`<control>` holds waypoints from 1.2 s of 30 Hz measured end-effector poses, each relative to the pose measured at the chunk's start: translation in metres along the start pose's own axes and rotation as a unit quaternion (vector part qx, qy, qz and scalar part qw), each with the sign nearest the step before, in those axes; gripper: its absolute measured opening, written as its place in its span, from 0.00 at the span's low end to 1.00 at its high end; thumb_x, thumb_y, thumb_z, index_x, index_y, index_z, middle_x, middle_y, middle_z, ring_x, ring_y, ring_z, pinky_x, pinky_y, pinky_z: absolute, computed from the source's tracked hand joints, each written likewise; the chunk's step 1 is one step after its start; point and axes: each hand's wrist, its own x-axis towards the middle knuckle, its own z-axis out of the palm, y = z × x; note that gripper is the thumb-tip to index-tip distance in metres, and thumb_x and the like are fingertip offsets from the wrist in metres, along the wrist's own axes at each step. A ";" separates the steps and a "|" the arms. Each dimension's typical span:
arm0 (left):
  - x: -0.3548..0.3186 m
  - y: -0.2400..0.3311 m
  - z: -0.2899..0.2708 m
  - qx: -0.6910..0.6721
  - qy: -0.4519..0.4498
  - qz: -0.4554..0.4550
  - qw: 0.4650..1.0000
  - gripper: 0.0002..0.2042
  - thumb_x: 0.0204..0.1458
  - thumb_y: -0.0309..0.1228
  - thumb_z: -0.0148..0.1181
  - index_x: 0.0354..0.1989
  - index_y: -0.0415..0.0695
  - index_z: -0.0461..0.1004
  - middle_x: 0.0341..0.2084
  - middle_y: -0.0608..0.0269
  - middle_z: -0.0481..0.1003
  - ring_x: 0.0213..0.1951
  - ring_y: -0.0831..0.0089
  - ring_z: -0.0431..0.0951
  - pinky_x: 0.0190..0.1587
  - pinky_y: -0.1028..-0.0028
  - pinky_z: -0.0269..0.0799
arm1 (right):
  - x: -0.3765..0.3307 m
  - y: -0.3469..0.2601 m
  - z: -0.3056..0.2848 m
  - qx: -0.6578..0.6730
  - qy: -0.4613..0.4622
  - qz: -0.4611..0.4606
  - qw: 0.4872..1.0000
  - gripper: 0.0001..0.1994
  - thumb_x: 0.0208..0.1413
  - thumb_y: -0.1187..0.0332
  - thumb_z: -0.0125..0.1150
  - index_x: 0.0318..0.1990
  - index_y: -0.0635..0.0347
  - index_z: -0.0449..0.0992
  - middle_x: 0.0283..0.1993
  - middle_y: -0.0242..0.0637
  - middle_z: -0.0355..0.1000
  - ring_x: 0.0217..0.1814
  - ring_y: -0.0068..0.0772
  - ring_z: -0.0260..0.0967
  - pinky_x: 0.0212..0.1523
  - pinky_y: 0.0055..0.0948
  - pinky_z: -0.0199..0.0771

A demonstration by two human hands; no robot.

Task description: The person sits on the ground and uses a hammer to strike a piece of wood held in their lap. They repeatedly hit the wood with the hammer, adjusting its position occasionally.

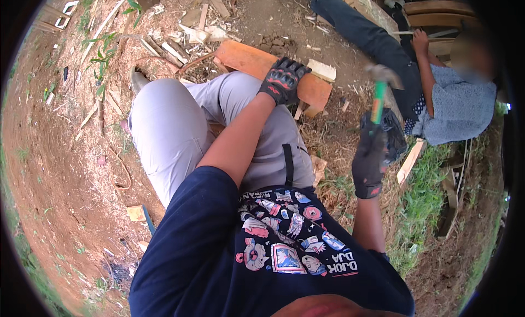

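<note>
My left hand [284,81], in a black glove with red marks, presses on an orange-brown wooden board [240,56] in front of my knee. Its fingers bend over the board; their tips are partly hidden. Beside those fingers is a pale wood block [321,70]. On the right, my gloved right hand [368,161] is closed around a hammer [378,101] with a green handle. The hammer is raised, its metal head blurred by motion. A crumpled black plastic bag [392,134] shows behind the right hand.
Another person [456,106] sits close on the right, one leg [358,30] stretched across the far side. Wood scraps [199,35] and shavings litter the ground ahead. Stacked timber [440,13] stands at the far right. A pale offcut [411,161] lies by the grass.
</note>
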 end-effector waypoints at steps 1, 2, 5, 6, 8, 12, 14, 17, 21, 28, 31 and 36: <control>-0.001 -0.003 -0.001 0.003 -0.007 -0.001 1.000 0.43 0.38 0.51 0.80 0.68 0.54 0.74 0.64 0.56 0.75 0.69 0.55 0.72 0.80 0.52 0.56 | 0.011 -0.011 -0.008 0.042 0.065 0.004 0.997 0.13 0.72 0.65 0.60 0.56 0.64 0.78 0.41 0.54 0.80 0.40 0.56 0.80 0.41 0.50 0.77; 0.001 -0.005 -0.003 0.004 -0.009 -0.003 1.000 0.43 0.39 0.51 0.80 0.67 0.54 0.74 0.64 0.56 0.75 0.69 0.56 0.72 0.79 0.52 0.56 | 0.010 -0.011 -0.006 0.056 0.092 -0.008 0.994 0.13 0.72 0.67 0.60 0.57 0.64 0.78 0.42 0.55 0.80 0.39 0.54 0.79 0.41 0.49 0.77; 0.004 0.008 -0.007 -0.008 -0.021 0.004 1.000 0.42 0.39 0.51 0.80 0.68 0.54 0.74 0.64 0.55 0.75 0.69 0.55 0.72 0.79 0.51 0.56 | -0.019 0.014 0.033 0.002 0.024 -0.025 0.999 0.14 0.72 0.70 0.58 0.59 0.66 0.78 0.42 0.54 0.80 0.38 0.52 0.78 0.40 0.47 0.76; 0.006 0.011 -0.007 -0.010 -0.017 0.006 1.000 0.43 0.39 0.51 0.80 0.68 0.54 0.74 0.64 0.55 0.75 0.69 0.55 0.72 0.79 0.51 0.56 | -0.030 0.022 0.055 -0.049 -0.065 -0.021 0.996 0.14 0.72 0.70 0.57 0.59 0.66 0.78 0.42 0.53 0.80 0.38 0.53 0.78 0.39 0.47 0.76; 0.009 0.008 -0.006 0.002 -0.005 0.005 1.000 0.43 0.39 0.52 0.79 0.68 0.54 0.75 0.64 0.54 0.75 0.69 0.54 0.71 0.79 0.52 0.57 | -0.031 0.020 0.070 -0.115 -0.224 0.008 0.968 0.13 0.73 0.72 0.56 0.59 0.64 0.78 0.42 0.52 0.80 0.39 0.54 0.79 0.38 0.49 0.76; -0.005 0.004 -0.007 -0.042 0.038 0.000 0.998 0.39 0.38 0.44 0.77 0.65 0.51 0.76 0.60 0.55 0.78 0.65 0.55 0.75 0.78 0.53 0.59 | -0.007 -0.003 0.015 -0.005 -0.042 -0.056 0.998 0.11 0.73 0.69 0.56 0.57 0.58 0.79 0.41 0.49 0.81 0.37 0.57 0.81 0.36 0.52 0.79; 0.002 0.004 -0.007 -0.029 0.033 0.010 0.999 0.39 0.39 0.45 0.77 0.65 0.51 0.76 0.60 0.55 0.78 0.66 0.54 0.75 0.78 0.53 0.59 | 0.011 -0.014 0.007 0.049 0.093 -0.064 0.992 0.10 0.73 0.66 0.56 0.54 0.57 0.79 0.40 0.49 0.81 0.34 0.57 0.80 0.35 0.54 0.79; 0.004 0.009 -0.005 -0.012 0.021 0.011 1.000 0.39 0.39 0.45 0.77 0.65 0.50 0.76 0.61 0.54 0.78 0.67 0.54 0.74 0.79 0.53 0.58 | -0.006 0.004 0.043 0.033 0.072 -0.034 0.996 0.10 0.73 0.62 0.57 0.51 0.57 0.79 0.39 0.50 0.80 0.32 0.58 0.80 0.34 0.56 0.78; 0.000 0.005 -0.003 0.000 0.008 0.002 1.000 0.43 0.38 0.49 0.80 0.68 0.52 0.75 0.64 0.55 0.76 0.69 0.53 0.72 0.79 0.51 0.58 | -0.042 0.027 0.087 -0.060 -0.158 -0.035 0.985 0.12 0.74 0.60 0.58 0.50 0.60 0.77 0.36 0.51 0.78 0.33 0.61 0.78 0.33 0.57 0.74; 0.007 0.015 -0.015 -0.005 -0.041 -0.005 0.999 0.50 0.36 0.53 0.83 0.73 0.51 0.70 0.68 0.52 0.74 0.71 0.48 0.70 0.79 0.50 0.58 | -0.078 0.071 0.086 -0.015 -0.094 0.109 0.989 0.12 0.75 0.59 0.55 0.50 0.58 0.78 0.37 0.56 0.81 0.35 0.66 0.79 0.35 0.61 0.77; 0.004 0.002 0.000 0.010 -0.017 0.018 1.000 0.55 0.34 0.55 0.85 0.75 0.49 0.67 0.69 0.51 0.73 0.73 0.47 0.69 0.79 0.49 0.57 | -0.109 0.114 0.112 -0.106 -0.201 0.170 0.959 0.16 0.74 0.59 0.52 0.56 0.58 0.79 0.45 0.55 0.83 0.44 0.61 0.82 0.44 0.60 0.80; 0.007 0.012 -0.010 0.021 -0.058 0.019 0.998 0.56 0.36 0.55 0.85 0.75 0.46 0.66 0.70 0.48 0.72 0.73 0.48 0.68 0.79 0.47 0.56 | -0.127 0.162 0.112 -0.140 -0.428 0.205 0.869 0.20 0.69 0.59 0.52 0.60 0.55 0.83 0.59 0.53 0.83 0.63 0.53 0.82 0.61 0.55 0.79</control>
